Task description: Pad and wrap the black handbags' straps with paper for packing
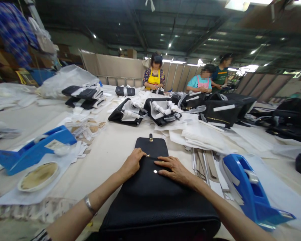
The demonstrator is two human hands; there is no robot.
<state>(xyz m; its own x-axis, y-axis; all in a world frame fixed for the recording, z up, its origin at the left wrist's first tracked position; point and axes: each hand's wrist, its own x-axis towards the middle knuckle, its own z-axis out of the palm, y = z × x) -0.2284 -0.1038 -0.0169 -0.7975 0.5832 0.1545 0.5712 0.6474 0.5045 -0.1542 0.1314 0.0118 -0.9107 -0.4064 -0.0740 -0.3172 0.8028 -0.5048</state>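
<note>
A black bag point(150, 194) lies in front of me, its long flap stretched away over the table. A strap end with a gold clasp point(151, 138) sticks out at the flap's far edge. My left hand point(132, 163) is closed at the bag's left edge, index fingertip beside a small gold bar point(147, 155). Its thumb is hidden. My right hand point(174, 169) rests flat on the right side of the bag with fingers spread. Between the hands, a shiny metal piece point(155, 171) sits on the black surface.
Blue tape dispensers stand at left point(35, 147) and right point(253, 190). A round dish point(38, 175) is near the left one. Black bags stuffed with white padding point(163, 110) and white sheets point(200, 134) lie beyond. Several people work across the table, one in a yellow apron point(154, 78).
</note>
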